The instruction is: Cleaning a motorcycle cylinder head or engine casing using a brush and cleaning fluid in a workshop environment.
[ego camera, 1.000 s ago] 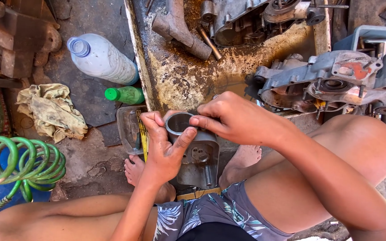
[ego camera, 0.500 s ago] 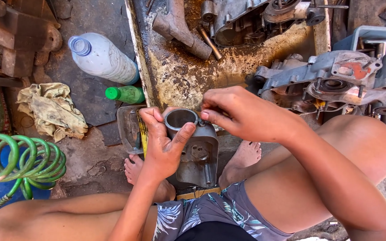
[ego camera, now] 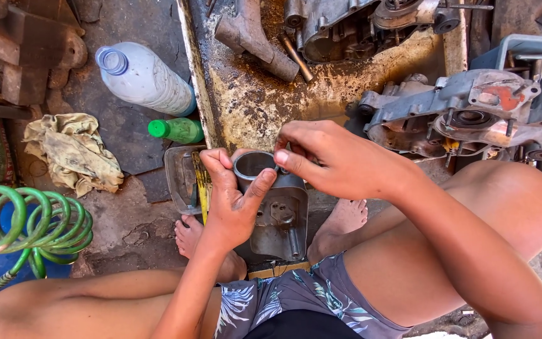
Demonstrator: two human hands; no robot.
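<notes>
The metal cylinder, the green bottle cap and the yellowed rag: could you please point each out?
metal cylinder (ego camera: 253,164): head view, inside its open bore.
green bottle cap (ego camera: 157,129): head view, its side.
yellowed rag (ego camera: 73,152): head view, middle folds.

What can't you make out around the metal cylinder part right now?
Head view only:
- Right hand fingertips at the metal cylinder rim: anything pinched there is too small to tell.
- Left hand covers the cylinder's left side.
- Engine casing: its right end is cut off by the picture's edge.

a rough engine workshop: greasy engine casings (ego camera: 472,107), oily tray (ego camera: 246,107), coiled air hose (ego camera: 26,220).
</notes>
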